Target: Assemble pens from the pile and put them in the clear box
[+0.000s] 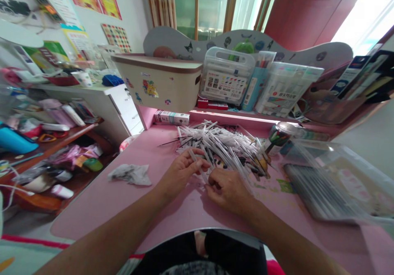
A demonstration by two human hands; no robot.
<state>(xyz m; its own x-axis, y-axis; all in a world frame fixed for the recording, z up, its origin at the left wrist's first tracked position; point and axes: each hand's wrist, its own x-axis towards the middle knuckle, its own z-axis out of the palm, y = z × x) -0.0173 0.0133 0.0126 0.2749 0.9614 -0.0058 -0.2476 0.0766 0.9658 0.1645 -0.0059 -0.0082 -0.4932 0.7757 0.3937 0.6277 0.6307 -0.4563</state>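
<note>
Left hand (182, 169) pinches a thin, whitish plastic tube (203, 174) between thumb and fingers, above the smooth pink counter (178, 213). Right hand (229, 186) is curled up by the tube's low end, but I can't tell how tight it is. The tube looks slick, so a loose pinch might let it drop. Just behind the hands lies a messy heap of white plastic tubes and black sticks (220, 141), and a knuckle bump could make some roll away
</note>
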